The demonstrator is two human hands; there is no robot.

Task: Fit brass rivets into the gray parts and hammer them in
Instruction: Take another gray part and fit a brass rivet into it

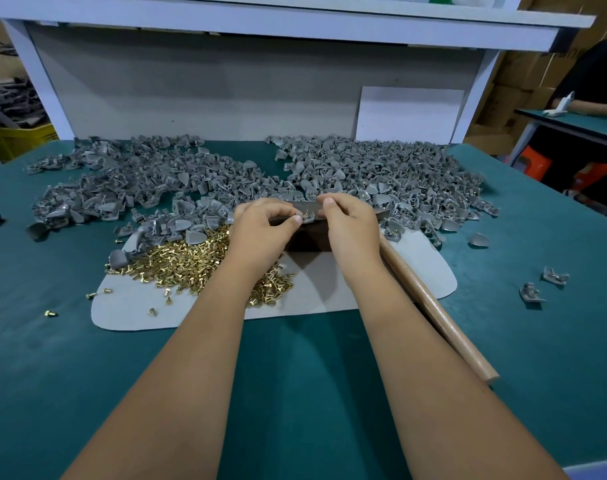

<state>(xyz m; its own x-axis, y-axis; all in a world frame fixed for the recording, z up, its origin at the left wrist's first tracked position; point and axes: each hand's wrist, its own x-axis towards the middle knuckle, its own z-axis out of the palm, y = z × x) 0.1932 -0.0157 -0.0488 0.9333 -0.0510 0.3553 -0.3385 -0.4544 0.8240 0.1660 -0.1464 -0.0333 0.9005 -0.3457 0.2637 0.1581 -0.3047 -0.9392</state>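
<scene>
Both hands meet over a dark block (309, 233): the left hand (260, 225) and right hand (347, 221) have fingers clamped on one gray part (307, 218) carrying a brass rivet (307, 213).

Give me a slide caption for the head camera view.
Both hands set a brass rivet into a gray part.

a teal felt-covered worktable (87, 358) fills the foreground, backed by a plain gray rear panel (208, 95) between pale lavender painted uprights (35, 77) under a shelf of the same colour (260, 19). a white rectangular board (409, 114) leans against the panel. to the right stand stacked brown cardboard boxes (513, 81) and a second green-topped table (579, 128); to the left, a yellow plastic crate (18, 138).
</scene>
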